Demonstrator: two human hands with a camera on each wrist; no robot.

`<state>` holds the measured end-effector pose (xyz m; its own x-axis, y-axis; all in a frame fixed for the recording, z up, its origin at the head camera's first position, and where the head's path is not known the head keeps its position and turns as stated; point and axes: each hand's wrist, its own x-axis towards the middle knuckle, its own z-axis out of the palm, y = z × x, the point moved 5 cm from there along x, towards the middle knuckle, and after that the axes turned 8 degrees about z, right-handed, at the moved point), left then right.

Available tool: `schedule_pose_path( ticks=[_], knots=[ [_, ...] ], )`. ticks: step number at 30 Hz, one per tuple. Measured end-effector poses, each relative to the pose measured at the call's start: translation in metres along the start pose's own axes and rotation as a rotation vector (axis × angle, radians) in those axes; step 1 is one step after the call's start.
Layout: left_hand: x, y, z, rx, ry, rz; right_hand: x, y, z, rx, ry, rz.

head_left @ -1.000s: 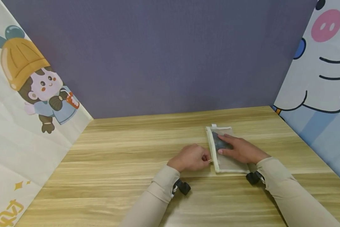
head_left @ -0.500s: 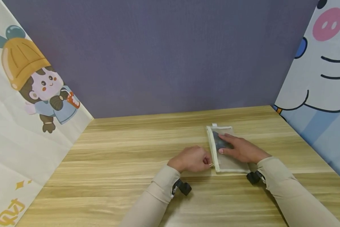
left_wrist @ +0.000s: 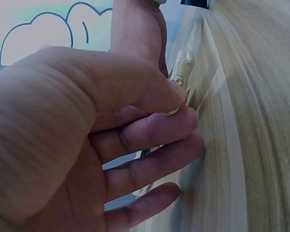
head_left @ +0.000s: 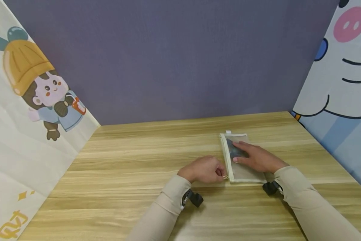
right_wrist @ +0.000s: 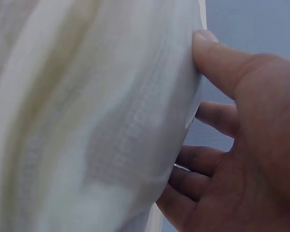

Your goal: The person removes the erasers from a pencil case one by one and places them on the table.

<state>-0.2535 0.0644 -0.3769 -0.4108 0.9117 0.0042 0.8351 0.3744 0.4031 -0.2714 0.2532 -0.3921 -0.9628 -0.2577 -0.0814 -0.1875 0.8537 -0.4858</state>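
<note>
A pale see-through mesh zip pouch [head_left: 248, 175] lies flat on the table, its cream zipper [head_left: 225, 154] along the left side. Something dark and flat [head_left: 233, 149] shows through the mesh; its kind cannot be made out. At the zipper's near end, my left hand [head_left: 203, 170] pinches the zipper pull [head_left: 225, 177] between thumb and index finger. The left wrist view shows the zipper end [left_wrist: 183, 65] just past that thumb. My right hand [head_left: 259, 159] rests on top of the pouch with fingers spread, holding it against the table.
The wooden table [head_left: 132, 174] runs back to a dark purple-grey panel [head_left: 180, 60]. Printed cartoon sheets stand as walls at the left [head_left: 14, 140] and right [head_left: 346, 130]. A small black wrist camera [head_left: 195, 199] hangs under the left cuff.
My left hand has drawn the zipper pull a short way toward the pouch's near corner. My right hand stays in place on the pouch.
</note>
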Motion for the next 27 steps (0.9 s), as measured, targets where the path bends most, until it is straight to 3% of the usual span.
schedule_pose_path(
  ticks=[16,22,27],
  knots=[
    [-0.003,-0.006,0.002,-0.097,-0.009,0.013,0.003,-0.002,0.0,-0.003,0.006,0.027],
    [-0.003,-0.01,0.004,-0.175,-0.025,0.0,0.008,-0.006,-0.004,-0.017,0.079,-0.003],
    [-0.003,-0.013,0.006,-0.265,-0.024,-0.019,0.01,-0.008,-0.01,-0.021,0.118,0.028]
  ],
)
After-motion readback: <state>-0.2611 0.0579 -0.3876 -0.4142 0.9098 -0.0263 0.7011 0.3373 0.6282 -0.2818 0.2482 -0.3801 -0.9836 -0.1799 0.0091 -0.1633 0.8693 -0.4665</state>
